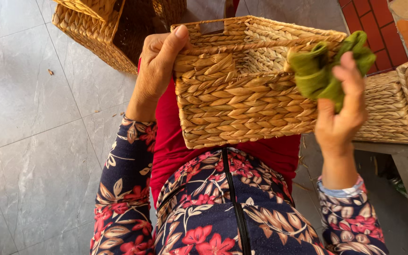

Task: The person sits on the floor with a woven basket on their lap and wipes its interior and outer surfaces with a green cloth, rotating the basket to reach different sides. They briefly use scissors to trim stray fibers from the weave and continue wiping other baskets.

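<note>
While the basket (246, 89) is steadied by the left hand (154, 71) at centre frame, a green cloth (327, 66) is gripped by the right hand (341, 113) vs. its rim.

Bright, warm daylight fills the scene and appears to come from the far right. The woven basket (242, 94) glows golden, and its weave stays crisp. The green cloth (322, 71) is sunlit on top with dark folds. The grey tiled floor (29, 118) on the left is evenly lit, with a soft sheen and no harsh glare. Deep shade sits inside the far basket (133, 28). The near sleeves look slightly soft, and the edges bend a little.
</note>
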